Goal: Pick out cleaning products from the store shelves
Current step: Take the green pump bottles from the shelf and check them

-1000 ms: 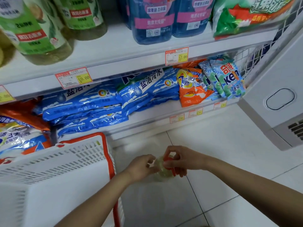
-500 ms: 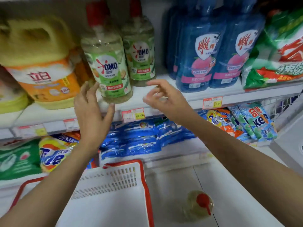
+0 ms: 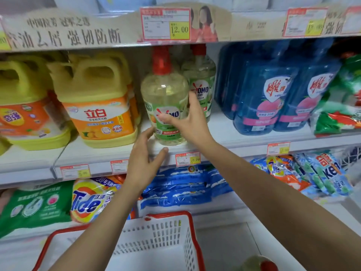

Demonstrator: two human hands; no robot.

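OMO bottle (image 3: 164,94), clear with a red pump top and a green label, stands upright at the front edge of the middle shelf (image 3: 234,137), and our right hand (image 3: 187,122) has hold of it. The grip of that hand is clamped on the bottle: our thumb lies across the label and our fingers wrap round its right side. Our left hand (image 3: 144,163) hangs just below and to the left of the bottle's base, its grip apart, fingers straight and thumb spread; we cannot tell whether its fingertips touch the bottle. A second OMO bottle (image 3: 201,75) stands just behind and to the right. A yellow jug (image 3: 97,90) with an orange label stands to the left on the same shelf, and blue bottles (image 3: 263,94) to the right. Below our arms sits a white basket (image 3: 170,213) with a red rim. A red-capped bottle (image 3: 256,264) shows at the bottom edge, beside the basket.
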